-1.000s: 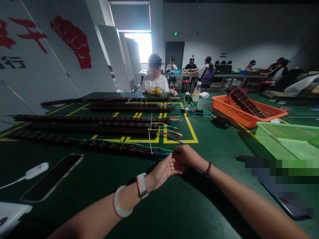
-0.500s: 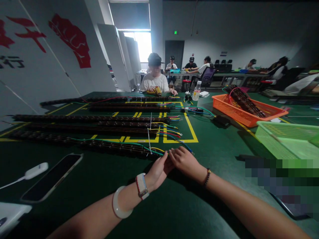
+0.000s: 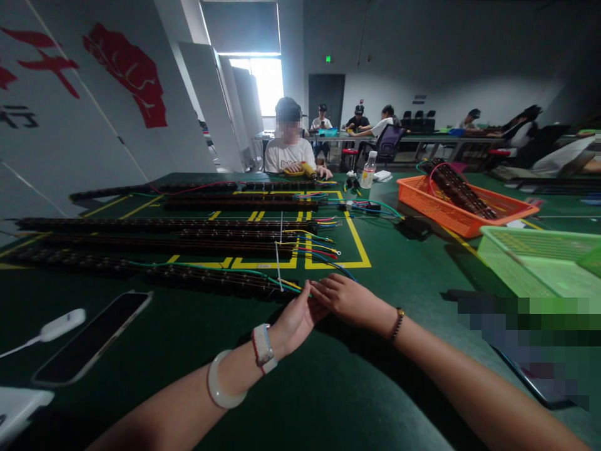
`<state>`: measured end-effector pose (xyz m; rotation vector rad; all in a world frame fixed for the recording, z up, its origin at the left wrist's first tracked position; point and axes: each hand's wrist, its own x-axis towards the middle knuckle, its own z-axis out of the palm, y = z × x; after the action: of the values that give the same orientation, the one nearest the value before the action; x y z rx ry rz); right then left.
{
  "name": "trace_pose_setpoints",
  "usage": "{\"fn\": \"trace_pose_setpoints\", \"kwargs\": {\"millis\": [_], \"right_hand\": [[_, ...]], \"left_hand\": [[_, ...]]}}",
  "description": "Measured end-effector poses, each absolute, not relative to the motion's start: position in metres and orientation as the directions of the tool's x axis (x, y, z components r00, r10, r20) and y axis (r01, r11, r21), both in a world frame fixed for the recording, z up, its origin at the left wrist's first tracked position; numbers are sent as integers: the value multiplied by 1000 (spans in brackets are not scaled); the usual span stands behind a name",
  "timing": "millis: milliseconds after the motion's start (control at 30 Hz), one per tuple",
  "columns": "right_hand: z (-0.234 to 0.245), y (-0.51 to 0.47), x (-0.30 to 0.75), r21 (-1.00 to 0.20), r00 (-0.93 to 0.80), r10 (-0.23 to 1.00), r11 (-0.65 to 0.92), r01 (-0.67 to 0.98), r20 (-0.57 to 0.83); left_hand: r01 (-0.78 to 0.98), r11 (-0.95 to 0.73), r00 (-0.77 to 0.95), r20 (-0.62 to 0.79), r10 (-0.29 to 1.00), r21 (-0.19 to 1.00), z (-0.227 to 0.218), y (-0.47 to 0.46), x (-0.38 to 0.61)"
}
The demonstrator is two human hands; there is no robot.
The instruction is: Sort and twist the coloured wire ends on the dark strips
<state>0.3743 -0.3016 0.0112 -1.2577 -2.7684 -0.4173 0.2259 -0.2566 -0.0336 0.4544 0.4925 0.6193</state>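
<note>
Several long dark strips lie across the green table. The nearest strip (image 3: 211, 280) ends in a bunch of coloured wires (image 3: 287, 285), with a white cable tie (image 3: 278, 263) standing up near that end. My left hand (image 3: 295, 321), with a watch and a white bangle on its wrist, reaches up to the wire ends, fingers pressed together on them. My right hand (image 3: 348, 300), a bead bracelet on its wrist, lies over the same wires from the right, fingertips meeting the left hand's. A blue wire runs out behind it.
A phone (image 3: 94, 335) and a white corded device (image 3: 59, 322) lie at the near left. An orange basket (image 3: 453, 218) of dark strips and a green basket (image 3: 516, 257) stand on the right. A person (image 3: 288, 155) sits across the table, beside a water bottle (image 3: 368, 172); others sit farther back.
My right hand has turned flatter and slid slightly left over the wires. My left hand's fingers have shifted from under the right hand up to the wire ends. The view has tilted a little.
</note>
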Motion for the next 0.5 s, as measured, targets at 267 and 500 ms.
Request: {"fn": "trace_pose_setpoints", "kwargs": {"millis": [267, 500], "right_hand": [[39, -302, 374, -2, -509, 855, 512, 859, 101], [60, -312, 384, -59, -180, 984, 179, 982, -7]], "left_hand": [[-399, 721, 703, -315, 637, 567, -29, -259, 225], [-366, 737, 718, -332, 612, 569, -24, -261, 223]]}}
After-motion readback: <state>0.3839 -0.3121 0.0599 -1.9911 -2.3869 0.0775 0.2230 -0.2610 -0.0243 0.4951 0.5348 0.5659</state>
